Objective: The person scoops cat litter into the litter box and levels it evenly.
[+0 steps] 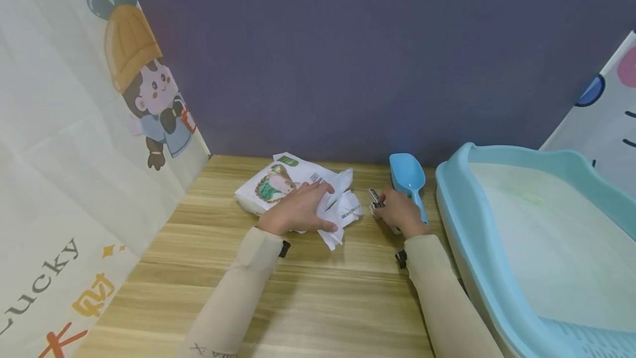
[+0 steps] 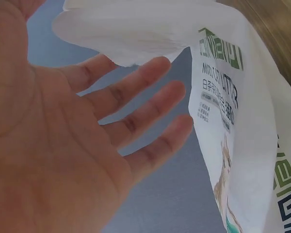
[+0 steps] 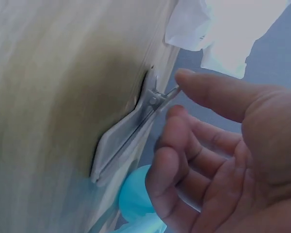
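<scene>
A white printed cat litter bag [image 1: 298, 173] lies on the wooden table with its crumpled open end toward the right. My left hand [image 1: 303, 209] is over that end, its fingers relaxed and a little spread; in the left wrist view the white plastic [image 2: 233, 97] hangs beyond the fingertips. Right of the bag, a small grey clip [image 3: 131, 128] lies low at the table surface. The thumb of my right hand [image 1: 399, 211] is at the tip of the clip's lever, with the other fingers curled beside it. Part of the clip is hidden by this hand in the head view.
A light blue scoop [image 1: 407, 173] lies just behind the right hand, handle toward me. A large light blue litter box [image 1: 454, 203] with pale contents stands at the right. A dark wall [image 1: 348, 59] rises behind the table [image 1: 318, 303], with a printed white sheet [image 1: 54, 142] at left.
</scene>
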A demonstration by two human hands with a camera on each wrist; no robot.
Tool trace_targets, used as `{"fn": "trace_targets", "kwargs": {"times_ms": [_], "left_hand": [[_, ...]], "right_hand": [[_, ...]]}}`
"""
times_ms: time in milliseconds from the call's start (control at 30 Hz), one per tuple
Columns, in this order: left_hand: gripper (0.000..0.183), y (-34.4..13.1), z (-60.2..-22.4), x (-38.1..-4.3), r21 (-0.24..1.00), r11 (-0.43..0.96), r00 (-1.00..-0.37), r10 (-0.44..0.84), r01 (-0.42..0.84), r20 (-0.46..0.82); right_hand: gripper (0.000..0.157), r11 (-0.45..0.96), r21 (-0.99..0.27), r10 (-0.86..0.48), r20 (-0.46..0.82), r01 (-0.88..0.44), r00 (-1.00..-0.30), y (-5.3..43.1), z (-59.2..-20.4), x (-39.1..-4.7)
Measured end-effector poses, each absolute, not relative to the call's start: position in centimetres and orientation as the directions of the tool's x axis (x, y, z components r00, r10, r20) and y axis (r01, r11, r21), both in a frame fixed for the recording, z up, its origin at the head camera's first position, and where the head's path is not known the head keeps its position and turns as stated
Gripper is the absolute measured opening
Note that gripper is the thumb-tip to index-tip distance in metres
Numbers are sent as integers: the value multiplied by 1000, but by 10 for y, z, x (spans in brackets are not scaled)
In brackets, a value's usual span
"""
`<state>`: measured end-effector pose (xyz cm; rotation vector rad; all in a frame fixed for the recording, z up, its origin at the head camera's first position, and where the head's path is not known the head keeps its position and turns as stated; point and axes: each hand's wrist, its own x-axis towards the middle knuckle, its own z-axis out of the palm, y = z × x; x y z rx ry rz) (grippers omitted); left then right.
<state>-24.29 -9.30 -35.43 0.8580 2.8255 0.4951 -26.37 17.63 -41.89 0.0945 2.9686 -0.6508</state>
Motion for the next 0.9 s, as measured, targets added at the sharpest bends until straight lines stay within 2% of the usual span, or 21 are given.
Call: {"fn": "trace_targets", "kwargs": {"times_ms": [133,300,533,767,900], "left_hand": [[81,-93,-354,-242,349,777,-821,570,524,-39],[80,-92,-354,-242,349,772,-814,580,532,-42],[78,-90,-356,-242,367,744,-793,609,558,-29],[67,-88,-357,-244,430,696,-765,643,575,-18],[58,-85,-361,-246,440,673,-748,664,594,-6]], "right_hand": [[40,906,-416,36,-115,81,-993,178,-417,-264],[38,893,-444,78,-12,75,-997,184,-411,-262],[48,842,-523,215,97,134,-972,194,-405,-258],[65,842,-477,312,48,253,-949,203,-404,-256],[65,837,-461,324,-16,295,-946,207,-406,-258]]}}
